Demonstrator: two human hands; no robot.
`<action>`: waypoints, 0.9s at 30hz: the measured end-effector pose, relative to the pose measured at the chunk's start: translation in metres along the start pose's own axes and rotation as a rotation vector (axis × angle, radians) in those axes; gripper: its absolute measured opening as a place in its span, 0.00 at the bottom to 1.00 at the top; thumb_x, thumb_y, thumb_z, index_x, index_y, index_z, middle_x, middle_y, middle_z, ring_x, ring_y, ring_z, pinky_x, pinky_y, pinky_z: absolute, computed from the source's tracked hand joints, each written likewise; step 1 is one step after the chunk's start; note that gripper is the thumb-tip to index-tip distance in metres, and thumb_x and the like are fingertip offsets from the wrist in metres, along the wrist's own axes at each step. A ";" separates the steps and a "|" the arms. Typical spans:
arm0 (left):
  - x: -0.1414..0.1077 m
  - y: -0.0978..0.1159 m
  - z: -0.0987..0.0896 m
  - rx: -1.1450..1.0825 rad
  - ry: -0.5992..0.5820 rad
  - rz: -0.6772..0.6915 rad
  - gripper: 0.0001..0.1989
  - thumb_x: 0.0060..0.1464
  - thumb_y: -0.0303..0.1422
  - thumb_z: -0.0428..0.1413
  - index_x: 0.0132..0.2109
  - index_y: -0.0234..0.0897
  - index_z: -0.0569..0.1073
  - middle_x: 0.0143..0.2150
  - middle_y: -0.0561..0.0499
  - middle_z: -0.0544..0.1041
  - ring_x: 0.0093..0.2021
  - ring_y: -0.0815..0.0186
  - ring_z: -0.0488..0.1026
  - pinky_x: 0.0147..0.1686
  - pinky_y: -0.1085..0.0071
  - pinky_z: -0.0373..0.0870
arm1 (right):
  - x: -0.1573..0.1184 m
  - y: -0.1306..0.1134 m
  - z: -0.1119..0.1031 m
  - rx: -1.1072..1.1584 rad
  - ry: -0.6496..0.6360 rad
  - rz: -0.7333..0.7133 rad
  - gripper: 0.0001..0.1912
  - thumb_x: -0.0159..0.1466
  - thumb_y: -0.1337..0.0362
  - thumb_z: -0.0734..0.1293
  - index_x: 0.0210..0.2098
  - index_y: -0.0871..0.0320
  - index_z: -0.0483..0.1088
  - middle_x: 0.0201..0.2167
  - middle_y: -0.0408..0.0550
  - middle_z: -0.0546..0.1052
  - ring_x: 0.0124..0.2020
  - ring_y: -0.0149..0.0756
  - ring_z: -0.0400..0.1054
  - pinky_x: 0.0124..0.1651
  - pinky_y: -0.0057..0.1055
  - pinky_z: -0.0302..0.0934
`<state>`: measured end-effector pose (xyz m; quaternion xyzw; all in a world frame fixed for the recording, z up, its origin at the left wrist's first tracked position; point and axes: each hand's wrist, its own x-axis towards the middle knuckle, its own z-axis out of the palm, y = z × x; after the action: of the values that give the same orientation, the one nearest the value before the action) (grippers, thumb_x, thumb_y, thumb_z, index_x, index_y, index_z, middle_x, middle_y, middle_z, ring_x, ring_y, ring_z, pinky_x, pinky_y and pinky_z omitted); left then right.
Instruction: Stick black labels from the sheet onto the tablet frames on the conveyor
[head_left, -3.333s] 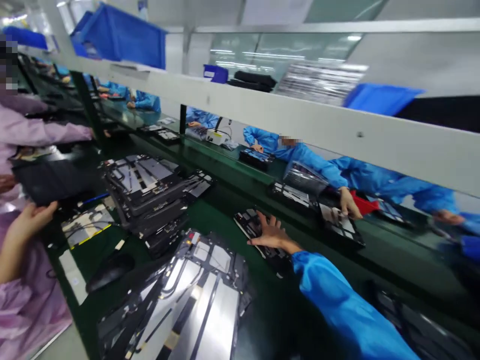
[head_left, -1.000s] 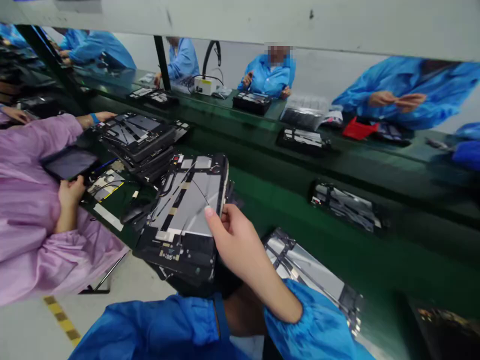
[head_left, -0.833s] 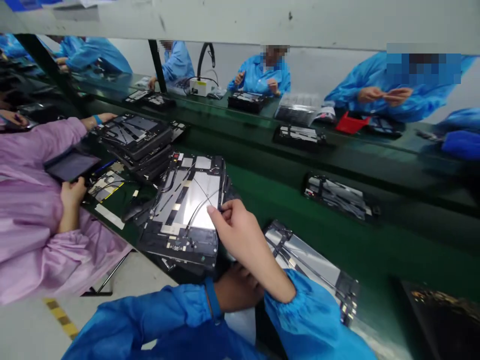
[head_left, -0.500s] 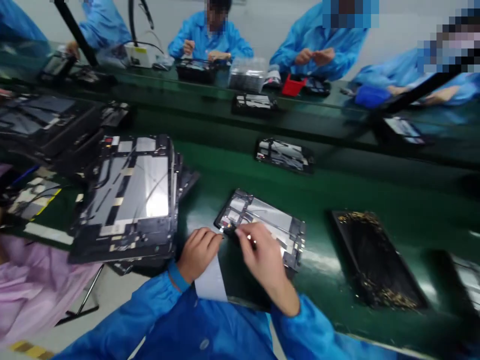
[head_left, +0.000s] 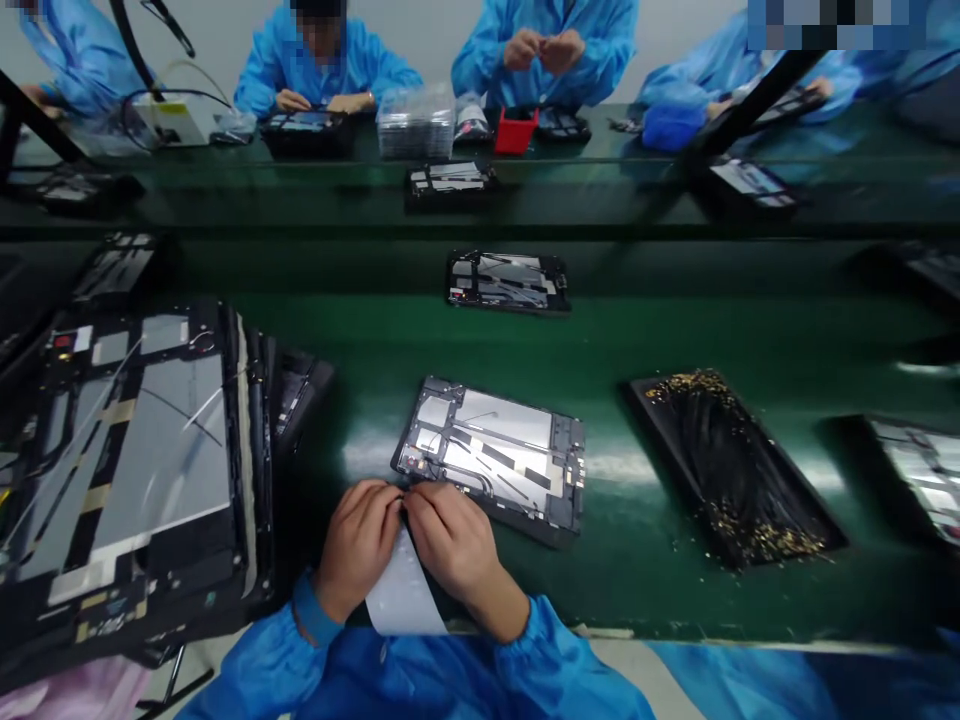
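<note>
My left hand (head_left: 358, 540) and my right hand (head_left: 454, 540) meet fingertip to fingertip at the near left corner of an opened tablet (head_left: 499, 425). Both are closed in a pinch; a tiny dark piece seems to sit between the fingertips, too small to name. The tablet lies flat on the green table, its silver battery area, black tapes and thin cables facing up. Beneath my hands a white sheet (head_left: 405, 595) reaches to the table's front edge, partly covered by my fingers. A blue band circles my left wrist.
At left stands a tall stack of opened tablets (head_left: 172, 430). To the right lies a black tray (head_left: 739, 470) with small gold-coloured pieces. Another opened tablet (head_left: 508, 280) lies farther back. Across the bench, co-workers in blue smocks sit behind a red bin (head_left: 516, 132) and clear trays (head_left: 416, 122).
My right hand has left the tablet's surface and come to my left hand beside the tablet's near left corner. The view has swung, so the stack appears larger and farther left.
</note>
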<state>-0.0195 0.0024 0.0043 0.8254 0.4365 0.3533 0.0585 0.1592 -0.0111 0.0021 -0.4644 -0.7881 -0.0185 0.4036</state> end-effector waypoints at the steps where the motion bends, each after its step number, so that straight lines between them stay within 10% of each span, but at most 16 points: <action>1: 0.001 0.000 -0.001 -0.013 0.000 -0.007 0.10 0.75 0.25 0.50 0.50 0.38 0.75 0.39 0.48 0.83 0.40 0.63 0.83 0.42 0.68 0.80 | 0.000 0.001 0.000 0.009 -0.010 -0.010 0.09 0.77 0.73 0.64 0.48 0.59 0.77 0.40 0.53 0.84 0.37 0.38 0.78 0.42 0.33 0.74; 8: -0.001 0.000 -0.003 -0.056 -0.088 -0.033 0.10 0.76 0.27 0.49 0.52 0.38 0.75 0.41 0.47 0.83 0.43 0.62 0.82 0.45 0.68 0.81 | 0.002 0.006 0.001 0.026 -0.099 -0.061 0.10 0.77 0.73 0.62 0.47 0.57 0.74 0.37 0.51 0.82 0.37 0.39 0.76 0.40 0.34 0.73; 13: -0.009 0.002 -0.006 -0.044 -0.154 0.000 0.21 0.77 0.31 0.49 0.71 0.32 0.69 0.45 0.45 0.85 0.49 0.57 0.83 0.51 0.63 0.82 | -0.005 0.011 -0.019 0.236 -0.110 0.097 0.07 0.76 0.72 0.64 0.47 0.55 0.72 0.40 0.52 0.84 0.40 0.38 0.81 0.43 0.33 0.79; 19: -0.041 0.012 -0.017 0.146 -0.360 0.000 0.36 0.78 0.46 0.52 0.82 0.32 0.57 0.73 0.36 0.75 0.81 0.41 0.62 0.65 0.51 0.78 | -0.016 0.022 -0.047 0.319 -0.088 0.330 0.09 0.73 0.74 0.70 0.47 0.53 0.75 0.38 0.47 0.86 0.32 0.33 0.82 0.36 0.26 0.78; 27: -0.049 0.005 -0.016 0.253 -0.413 0.047 0.34 0.78 0.47 0.51 0.78 0.29 0.63 0.78 0.31 0.69 0.79 0.45 0.65 0.71 0.55 0.72 | -0.007 0.025 -0.054 0.258 -0.081 0.341 0.11 0.72 0.76 0.70 0.47 0.53 0.76 0.39 0.49 0.86 0.39 0.36 0.84 0.44 0.30 0.80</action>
<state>-0.0446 -0.0417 -0.0077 0.8908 0.4367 0.1210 0.0344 0.2131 -0.0240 0.0252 -0.5357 -0.7096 0.1697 0.4250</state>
